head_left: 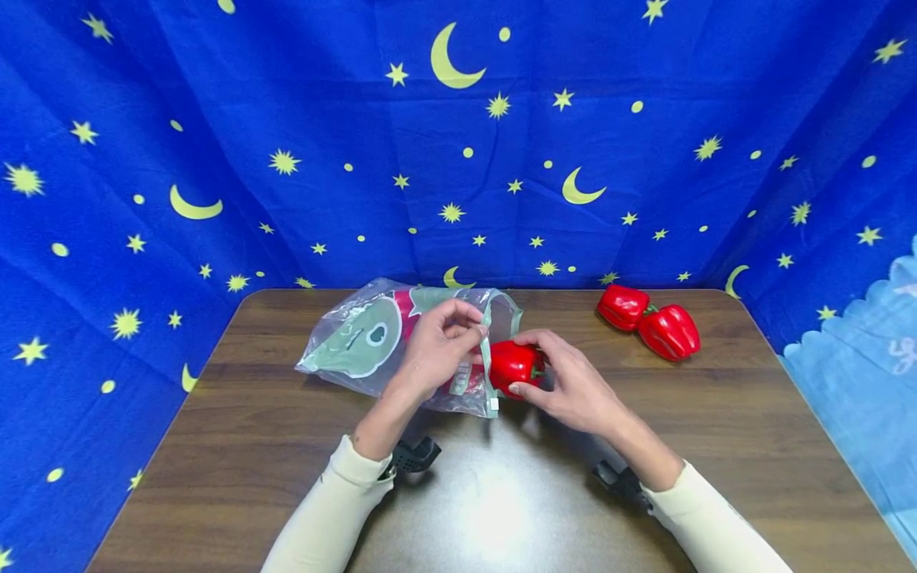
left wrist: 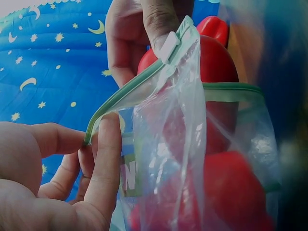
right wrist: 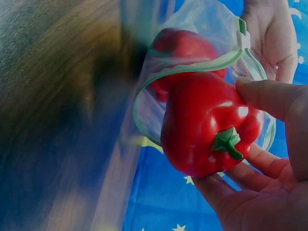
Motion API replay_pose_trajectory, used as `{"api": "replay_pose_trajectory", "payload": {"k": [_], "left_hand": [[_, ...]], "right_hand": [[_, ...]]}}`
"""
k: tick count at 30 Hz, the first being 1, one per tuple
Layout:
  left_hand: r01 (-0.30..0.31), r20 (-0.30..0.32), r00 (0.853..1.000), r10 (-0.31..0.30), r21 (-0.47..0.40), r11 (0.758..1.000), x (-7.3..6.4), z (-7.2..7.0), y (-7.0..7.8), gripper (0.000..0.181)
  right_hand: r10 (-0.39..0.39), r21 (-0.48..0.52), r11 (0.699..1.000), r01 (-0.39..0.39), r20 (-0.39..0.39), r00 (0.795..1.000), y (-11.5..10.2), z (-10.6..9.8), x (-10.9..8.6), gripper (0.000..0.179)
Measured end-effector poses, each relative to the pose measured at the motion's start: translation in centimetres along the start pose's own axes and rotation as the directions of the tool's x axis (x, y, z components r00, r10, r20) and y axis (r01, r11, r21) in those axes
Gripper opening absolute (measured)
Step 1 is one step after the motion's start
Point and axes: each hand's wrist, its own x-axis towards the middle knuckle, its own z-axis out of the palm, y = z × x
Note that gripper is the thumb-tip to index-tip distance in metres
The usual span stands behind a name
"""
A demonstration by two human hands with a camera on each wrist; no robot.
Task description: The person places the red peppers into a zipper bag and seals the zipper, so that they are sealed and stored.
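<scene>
A clear zip bag (head_left: 380, 382) with a green-edged mouth and a green printed figure lies on the table, its mouth facing right. My left hand (head_left: 444, 342) pinches the rim (left wrist: 103, 106) of that mouth between thumb and fingers, holding it apart. In my right hand (head_left: 573, 382) is a red bell pepper (right wrist: 207, 125), its green stem turned toward the palm. The pepper's far end sits within the bag's mouth. Deeper inside the bag shows another red bell pepper (left wrist: 231, 187), seen through the plastic. A white slider (right wrist: 244, 41) sits at one end of the zip.
Two more red bell peppers, one (head_left: 623, 308) behind the other (head_left: 669, 332), lie at the table's back right. The brown wooden table (head_left: 286, 461) meets a blue curtain (head_left: 322, 143) with moons and stars at its back. A light blue cloth (head_left: 860, 358) hangs at the right.
</scene>
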Motion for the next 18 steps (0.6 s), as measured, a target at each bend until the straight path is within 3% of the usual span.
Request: {"api": "replay_pose_trajectory", "payload": {"k": [18], "left_hand": [[-0.002,0.017,1.000,0.003,-0.032,0.999,0.0,0.0,0.2,0.015]], "right_hand": [[-0.057,0.039,0.998,0.057,0.017,0.998,-0.9,1.6,1.0,0.062]]}}
